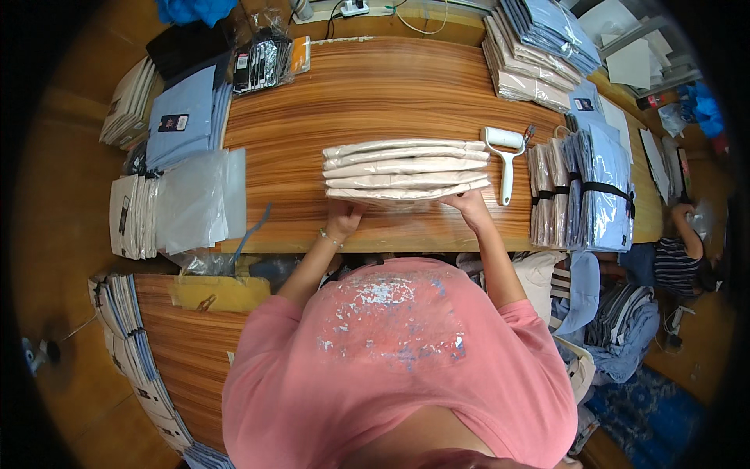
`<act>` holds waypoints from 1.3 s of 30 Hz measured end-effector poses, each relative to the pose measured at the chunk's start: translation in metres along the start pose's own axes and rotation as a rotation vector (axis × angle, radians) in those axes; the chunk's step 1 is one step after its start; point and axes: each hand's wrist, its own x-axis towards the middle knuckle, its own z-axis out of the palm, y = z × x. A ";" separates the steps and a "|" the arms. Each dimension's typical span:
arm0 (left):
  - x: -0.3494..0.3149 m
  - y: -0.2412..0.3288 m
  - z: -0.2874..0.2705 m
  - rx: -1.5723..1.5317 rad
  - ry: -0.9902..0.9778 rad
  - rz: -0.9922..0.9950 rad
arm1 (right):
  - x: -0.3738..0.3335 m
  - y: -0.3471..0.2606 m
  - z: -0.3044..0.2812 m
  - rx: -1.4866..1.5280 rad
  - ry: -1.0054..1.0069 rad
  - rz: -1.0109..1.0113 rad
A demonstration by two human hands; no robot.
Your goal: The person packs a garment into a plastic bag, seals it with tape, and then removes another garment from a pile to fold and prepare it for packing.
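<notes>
A stack of folded cream garments in clear plastic bags (406,170) stands at the middle of the wooden table, its layered edges facing up in view. My left hand (344,219) grips the near left corner of the stack, with its fingers partly hidden beneath. At the near right corner, my right hand (469,208) holds the same stack, fingers under its edge. Just right of the stack lies a white lint roller (506,156) with its handle pointing toward me.
Bundles of bagged garments tied with black straps (584,191) stand at the right. Bagged cream and blue piles (535,59) fill the far right. Clear plastic sleeves (195,199) and blue shirts (180,117) lie left. Another person (680,254) is at the far right edge.
</notes>
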 end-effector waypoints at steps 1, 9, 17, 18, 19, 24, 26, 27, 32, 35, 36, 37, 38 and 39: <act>0.001 -0.001 -0.001 -0.076 -0.002 -0.072 | 0.002 0.003 -0.001 -0.028 -0.005 0.023; 0.048 0.003 0.026 -0.385 0.059 -0.114 | -0.004 0.004 -0.010 -0.149 0.245 -0.122; 0.006 0.061 0.064 -0.377 -0.502 -0.601 | -0.132 0.032 0.006 0.221 0.729 0.191; -0.008 0.064 0.070 -0.419 -0.570 -0.657 | -0.149 0.045 0.006 0.231 0.784 0.245; -0.023 0.068 0.076 -0.426 -0.619 -0.660 | -0.168 0.057 0.004 0.292 0.815 0.273; -0.082 0.119 0.106 -0.342 -0.831 -0.592 | -0.273 0.116 -0.009 0.565 0.905 0.247; -0.104 0.139 0.124 -0.153 -0.922 -0.496 | -0.313 0.144 -0.017 0.664 0.939 0.203; -0.117 0.145 0.133 -0.171 -0.959 -0.540 | -0.329 0.155 -0.017 0.675 0.971 0.197; -0.193 0.129 0.189 -0.235 -1.089 -0.769 | -0.393 0.225 -0.025 0.708 1.102 0.310; -0.250 0.071 0.210 -0.290 -1.112 -0.972 | -0.404 0.261 -0.024 0.630 1.124 0.487; -0.263 0.055 0.211 -0.346 -1.097 -1.066 | -0.402 0.267 -0.023 0.654 1.113 0.521; -0.271 0.045 0.212 -0.406 -1.075 -1.159 | -0.399 0.276 -0.022 0.675 1.101 0.552; -0.277 0.035 0.208 -0.405 -1.063 -1.252 | -0.395 0.287 -0.018 0.669 1.099 0.577; -0.289 0.019 0.203 -0.442 -1.012 -1.317 | -0.390 0.304 -0.013 0.660 1.070 0.612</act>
